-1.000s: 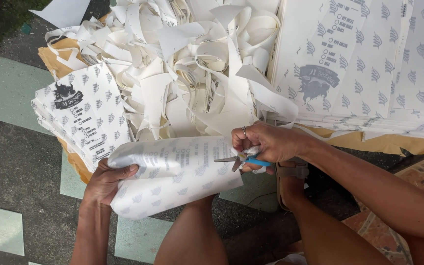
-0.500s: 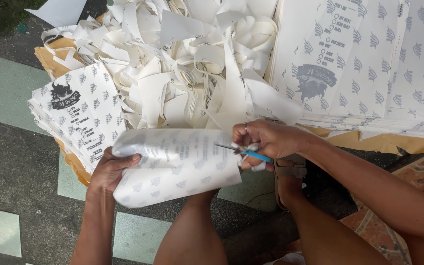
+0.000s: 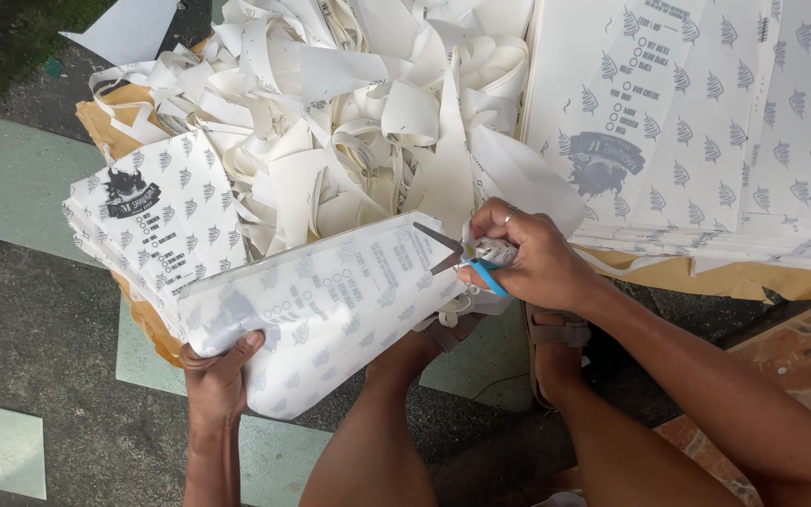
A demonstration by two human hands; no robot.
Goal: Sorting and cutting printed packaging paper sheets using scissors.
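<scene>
— What are the hands doing?

— The right hand [image 3: 532,263] is closed around a pair of scissors [image 3: 466,255] with blue handles. The blades are parted and point left, their tips at the right edge of a printed sheet [image 3: 321,310].

— And the left hand?

— The left hand [image 3: 218,376] grips the lower left corner of that same sheet, fingers curled over its edge. The sheet is white with a grey repeating pattern and bows upward between the two hands, held above the person's knees.

— What lies around it?

— Just left of the held sheet, a stack of cut printed pieces [image 3: 157,221] sits fanned on brown paper [image 3: 110,127]. Behind the hands is a big heap of white offcut strips [image 3: 359,122], curled and tangled. To the right, large uncut printed sheets [image 3: 696,122] lie flat, stacked, with more brown paper under their near edge.

— And below?

— The person's bare legs, a foot in a sandal [image 3: 556,352] under the right wrist, and a floor [image 3: 30,310] of dark concrete with pale green tiles. A ring shows on one finger of the right hand.
</scene>
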